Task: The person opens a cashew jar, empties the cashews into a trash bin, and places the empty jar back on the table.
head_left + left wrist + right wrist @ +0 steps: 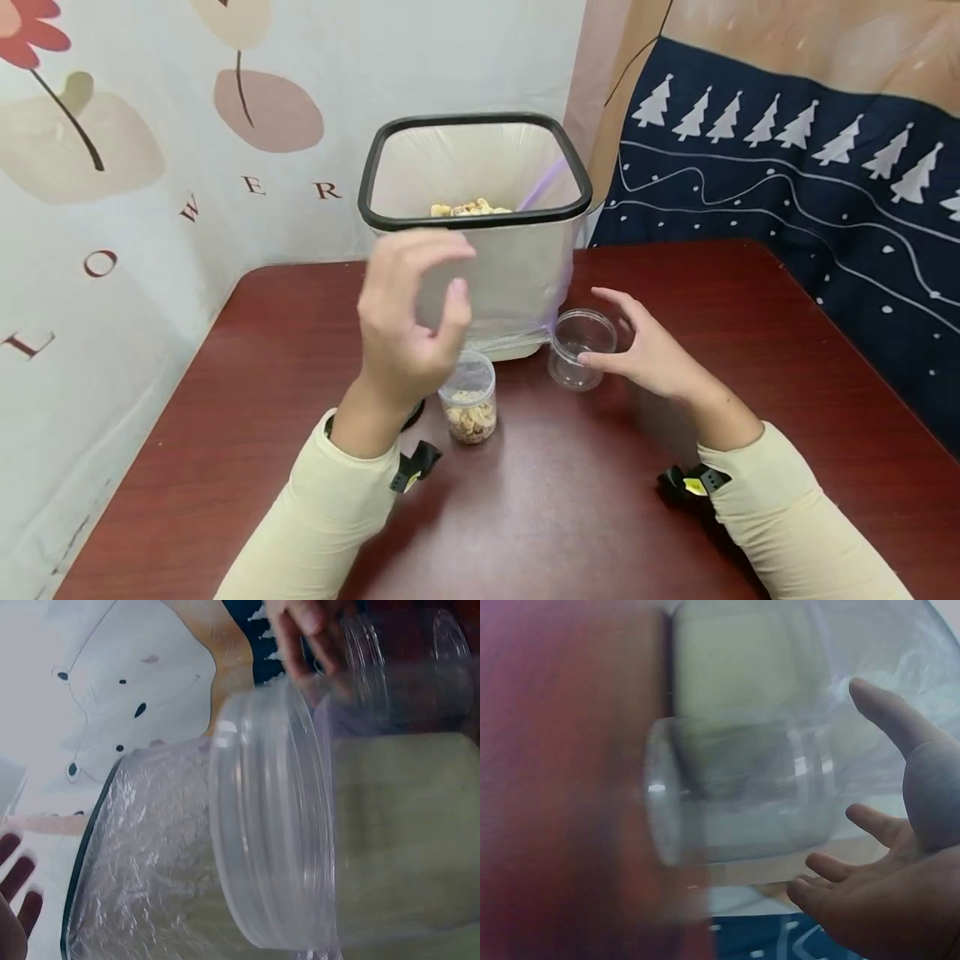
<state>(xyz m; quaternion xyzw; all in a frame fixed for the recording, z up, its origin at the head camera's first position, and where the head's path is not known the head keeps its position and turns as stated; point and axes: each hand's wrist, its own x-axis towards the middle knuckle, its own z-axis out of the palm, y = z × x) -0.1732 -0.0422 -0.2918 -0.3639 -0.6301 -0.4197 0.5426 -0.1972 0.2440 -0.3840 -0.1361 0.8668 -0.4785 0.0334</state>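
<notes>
My left hand (405,312) is raised in front of the bin (517,267), thumb and fingers in a loose C around nothing. Below it on the table stands a clear plastic jar (471,408) partly filled with pale, chip-like pieces. In the left wrist view the rim of a clear jar (274,817) looms close, with the left fingers (28,911) apart from it. My right hand (652,350) is beside an empty clear jar (581,350), thumb at its near side and fingers spread behind. The right wrist view shows that jar (742,795) before the spread right hand (900,862).
The bin has a black rim and a thin plastic liner; pale pieces (472,208) show inside. Part of a black round object (412,415) peeks out behind the left wrist. Printed cloths hang behind the reddish-brown table (570,517).
</notes>
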